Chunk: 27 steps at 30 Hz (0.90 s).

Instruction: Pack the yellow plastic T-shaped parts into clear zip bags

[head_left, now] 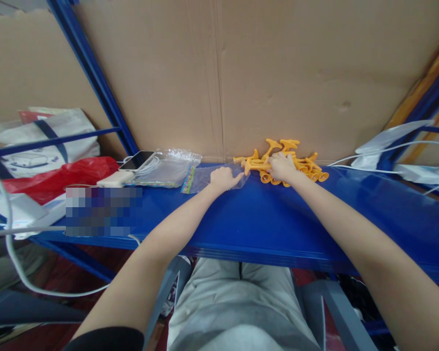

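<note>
The pile of orange plastic parts (296,163) lies at the centre right of the frame, at the far edge of the blue worktop (263,219), touching the cardboard sheet (241,73) behind it. The right hand (282,167) rests on the left part of the pile; its fingers are curled around one orange part, which points left toward the clear bag (205,178). The left hand (223,179) lies just beside it at frame centre, fingers pinching the bag's open end flat against the worktop.

Judged from this arrangement, the step in hand is loading one part into the bag. To do it well: keep the bag mouth lifted and spread with the left fingers, lead the part in narrow end first, and take one part only, since the parts look interlocked and could drag neighbours along.

Left of centre lie a stack of clear bags (168,168), a phone (137,160) and white cables. A red bag (54,178) sits at the left edge. A white cable (406,146) runs at the right.
</note>
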{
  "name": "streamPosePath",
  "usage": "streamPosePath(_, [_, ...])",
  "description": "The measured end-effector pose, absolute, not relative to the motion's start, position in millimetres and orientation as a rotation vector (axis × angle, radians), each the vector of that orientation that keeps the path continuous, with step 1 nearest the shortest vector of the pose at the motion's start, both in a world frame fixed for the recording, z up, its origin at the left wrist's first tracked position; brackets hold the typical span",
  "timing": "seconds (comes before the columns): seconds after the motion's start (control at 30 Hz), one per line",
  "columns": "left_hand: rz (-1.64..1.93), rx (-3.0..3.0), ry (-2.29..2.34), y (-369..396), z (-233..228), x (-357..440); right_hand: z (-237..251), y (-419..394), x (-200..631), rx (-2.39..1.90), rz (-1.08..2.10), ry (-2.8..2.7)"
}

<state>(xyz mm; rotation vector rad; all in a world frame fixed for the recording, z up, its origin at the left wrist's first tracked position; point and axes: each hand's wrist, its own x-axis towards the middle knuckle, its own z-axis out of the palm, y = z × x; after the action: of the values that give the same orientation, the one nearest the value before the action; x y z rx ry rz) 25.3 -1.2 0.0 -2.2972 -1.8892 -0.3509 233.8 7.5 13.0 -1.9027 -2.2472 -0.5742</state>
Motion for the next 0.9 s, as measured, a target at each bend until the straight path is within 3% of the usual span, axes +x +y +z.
streamPosePath(0.43, [-0.276, -2.327, -1.890, -3, 0, 37, 24, -5, 242, -1.653, -0.462, -1.938])
streamPosePath(0.9, [-0.417, -2.650, -1.768, 7, -8, 38, 28, -14, 240, -1.547, -0.482, -2.170])
